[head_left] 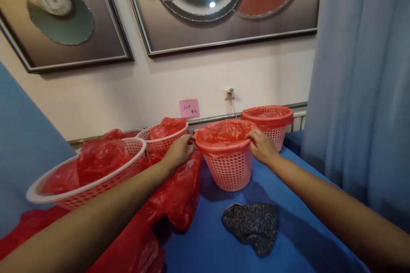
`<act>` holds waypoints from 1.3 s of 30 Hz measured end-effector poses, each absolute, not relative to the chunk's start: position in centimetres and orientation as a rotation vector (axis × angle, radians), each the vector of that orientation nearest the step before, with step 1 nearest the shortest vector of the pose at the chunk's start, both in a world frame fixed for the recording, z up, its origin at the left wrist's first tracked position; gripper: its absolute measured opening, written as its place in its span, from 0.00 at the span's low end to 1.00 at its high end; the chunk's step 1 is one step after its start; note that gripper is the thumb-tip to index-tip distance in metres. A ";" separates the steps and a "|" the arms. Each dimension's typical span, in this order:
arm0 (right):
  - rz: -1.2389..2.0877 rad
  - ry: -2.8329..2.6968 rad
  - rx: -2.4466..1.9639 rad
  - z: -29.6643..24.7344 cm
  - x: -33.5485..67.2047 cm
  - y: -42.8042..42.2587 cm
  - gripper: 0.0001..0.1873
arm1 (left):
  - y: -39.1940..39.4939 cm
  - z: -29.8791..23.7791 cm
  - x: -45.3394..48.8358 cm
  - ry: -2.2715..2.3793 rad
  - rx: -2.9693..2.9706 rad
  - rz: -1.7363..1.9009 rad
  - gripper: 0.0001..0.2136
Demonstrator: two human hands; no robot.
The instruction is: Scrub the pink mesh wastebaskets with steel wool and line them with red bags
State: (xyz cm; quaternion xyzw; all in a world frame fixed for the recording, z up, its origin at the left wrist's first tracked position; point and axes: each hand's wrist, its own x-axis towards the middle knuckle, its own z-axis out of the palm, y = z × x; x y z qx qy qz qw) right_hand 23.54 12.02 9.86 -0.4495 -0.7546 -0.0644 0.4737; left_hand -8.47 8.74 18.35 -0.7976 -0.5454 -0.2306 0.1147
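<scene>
A perforated plastic basket (229, 172) stands upright on the blue-covered table, and a red plastic bag (221, 133) lines it with its edge folded over the rim. My left hand (180, 151) pinches the bag's edge at the left of the rim. On the opposite side, my right hand (262, 146) has its fingers closed on the same folded edge. Loose red plastic bags (179, 192) lie under and beside my left forearm. A dark speckled cloth (253, 226) rests crumpled in front of the basket.
Behind at the right is another bag-lined basket (270, 118). White-rimmed baskets (137, 147) holding red plastic crowd the left side. Blue curtains (358, 94) hang at the right. A pink note (189, 108) and a socket (229, 93) are on the wall.
</scene>
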 end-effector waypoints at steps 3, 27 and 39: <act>-0.182 -1.788 -1.035 9.3 25.0 12.2 0.22 | 7.7 17.7 -7.4 -1.529 -2.404 -0.680 0.05; -0.412 -1.481 -0.955 4.5 24.3 10.9 0.06 | 6.0 17.1 -4.2 -0.775 -2.327 -0.492 0.10; -0.436 -1.737 -1.021 3.0 25.3 10.4 0.05 | 6.1 16.3 -1.1 -0.501 -2.319 -0.307 0.10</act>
